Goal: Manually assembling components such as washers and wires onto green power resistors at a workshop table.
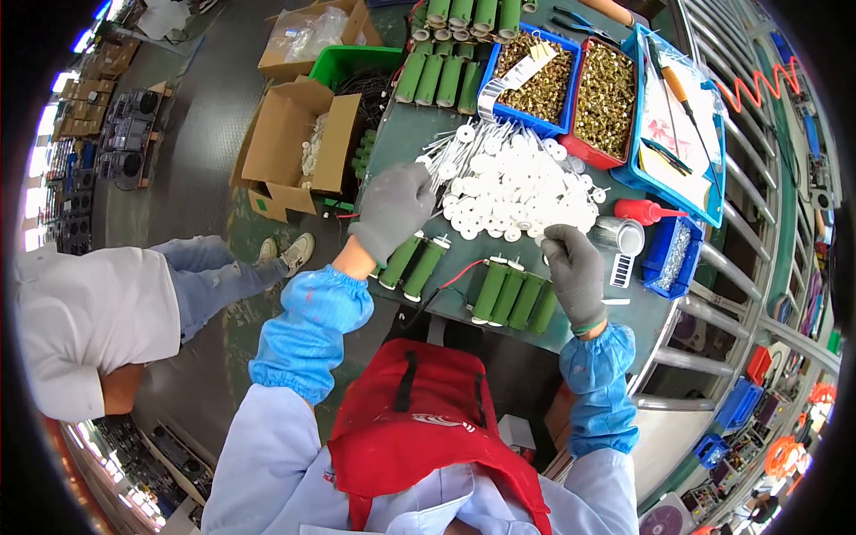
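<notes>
Flanking round, stemmed white discs (pixel 526 192), left hand (pixel 397 207) and right hand (pixel 575 275) curl (matte grey gloves (pixel 578 290)), each grip's state unclear.

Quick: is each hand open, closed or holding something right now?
Left hand: curled beside the white-headed rods; its hold cannot be told.
Right hand: curled near the green tubes; its hold cannot be told.

- The gray-gloved left hand (pixel 397 207) meets the edge of a pile of white-capped rods (pixel 513 189).
- The gray-gloved right hand (pixel 576 278) is beside green cylinders (pixel 509 298).
- A red box (pixel 589 154) holds brass-coloured pieces (pixel 606 100).
</notes>
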Tool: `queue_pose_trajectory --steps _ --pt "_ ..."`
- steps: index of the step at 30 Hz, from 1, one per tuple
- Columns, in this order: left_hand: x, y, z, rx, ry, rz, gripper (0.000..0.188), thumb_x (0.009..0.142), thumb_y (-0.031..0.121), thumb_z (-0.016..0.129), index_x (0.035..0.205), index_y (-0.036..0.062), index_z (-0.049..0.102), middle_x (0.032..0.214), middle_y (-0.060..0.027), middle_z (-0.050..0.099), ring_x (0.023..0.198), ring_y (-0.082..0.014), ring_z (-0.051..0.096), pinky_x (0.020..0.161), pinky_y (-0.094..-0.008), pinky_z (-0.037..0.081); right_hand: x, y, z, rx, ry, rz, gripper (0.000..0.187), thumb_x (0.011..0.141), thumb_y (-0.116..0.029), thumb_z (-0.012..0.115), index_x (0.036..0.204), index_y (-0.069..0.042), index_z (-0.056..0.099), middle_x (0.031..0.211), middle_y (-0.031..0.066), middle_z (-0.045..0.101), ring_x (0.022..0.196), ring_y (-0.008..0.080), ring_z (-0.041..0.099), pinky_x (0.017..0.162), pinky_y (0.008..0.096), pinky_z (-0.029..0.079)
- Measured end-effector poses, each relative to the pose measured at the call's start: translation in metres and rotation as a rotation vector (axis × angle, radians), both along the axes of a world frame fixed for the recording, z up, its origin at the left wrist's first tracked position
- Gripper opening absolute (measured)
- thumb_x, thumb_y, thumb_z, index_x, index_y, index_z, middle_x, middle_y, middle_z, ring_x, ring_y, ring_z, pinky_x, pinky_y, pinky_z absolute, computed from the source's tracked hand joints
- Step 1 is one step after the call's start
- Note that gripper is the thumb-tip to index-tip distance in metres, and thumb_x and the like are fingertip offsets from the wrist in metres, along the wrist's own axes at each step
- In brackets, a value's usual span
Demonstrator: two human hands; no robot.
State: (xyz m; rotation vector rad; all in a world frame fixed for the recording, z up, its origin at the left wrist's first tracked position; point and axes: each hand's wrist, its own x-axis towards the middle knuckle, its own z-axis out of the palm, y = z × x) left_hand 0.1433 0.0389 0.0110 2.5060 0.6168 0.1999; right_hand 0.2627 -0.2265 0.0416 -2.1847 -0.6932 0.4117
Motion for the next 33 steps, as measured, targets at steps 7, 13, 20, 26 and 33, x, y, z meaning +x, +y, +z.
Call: queue_pose_trajectory --steps 7,13,20,26,33 --pt "0.031 0.014 -0.017 -0.275 -0.057 0.106 0.019 0.089 0.019 0.050 0.094 0.0031 0.060 0.084 -0.0240 0.064 0.084 -0.0443 0.061 0.076 -0.0496 0.048 -0.029 0.044 -0.004 0.255 0.275 -0.094 0.012 0.088 -0.005 0.063 0.098 0.001 0.065 0.081 0.0073 0.064 0.073 0.0112 0.058 0.070 0.0249 0.048" --pt "0.038 0.007 -0.021 -0.147 0.091 0.081 0.026 0.086 0.024 0.057 0.103 0.0061 0.062 0.092 -0.0240 0.066 0.092 -0.0415 0.063 0.082 -0.0499 0.049 -0.037 0.058 -0.002 0.301 0.508 -0.221 0.013 0.091 -0.006 0.062 0.099 0.003 0.065 0.083 0.0034 0.065 0.078 0.0074 0.056 0.071 0.0235 0.047" --pt "0.016 -0.004 0.024 -0.484 -0.100 0.024 0.031 0.079 0.015 0.069 0.107 0.0018 0.065 0.082 -0.0123 0.068 0.063 -0.0227 0.059 0.061 -0.0330 0.049 -0.041 0.060 0.000 0.504 0.682 -0.255 0.018 0.092 -0.012 0.062 0.104 0.002 0.064 0.085 0.0017 0.063 0.074 0.0077 0.056 0.067 0.0222 0.046" --pt "-0.002 -0.053 0.073 -1.135 0.047 0.127 0.028 0.086 0.016 0.069 0.108 -0.0003 0.067 0.072 0.0026 0.060 0.052 -0.0023 0.042 0.047 -0.0202 0.031 -0.049 0.050 0.009 0.517 0.764 -0.257 0.016 0.091 -0.008 0.060 0.102 0.002 0.065 0.080 0.0000 0.060 0.070 0.0062 0.052 0.062 0.0215 0.043" --pt "-0.003 -0.092 0.071 -1.003 0.070 0.065 0.022 0.089 0.019 0.067 0.102 0.0028 0.072 0.067 0.0061 0.054 0.055 -0.0020 0.042 0.048 -0.0208 0.032 -0.065 0.017 0.014 0.628 0.795 -0.245 0.015 0.091 -0.010 0.062 0.101 0.001 0.065 0.080 -0.0005 0.061 0.074 0.0045 0.052 0.064 0.0217 0.044"
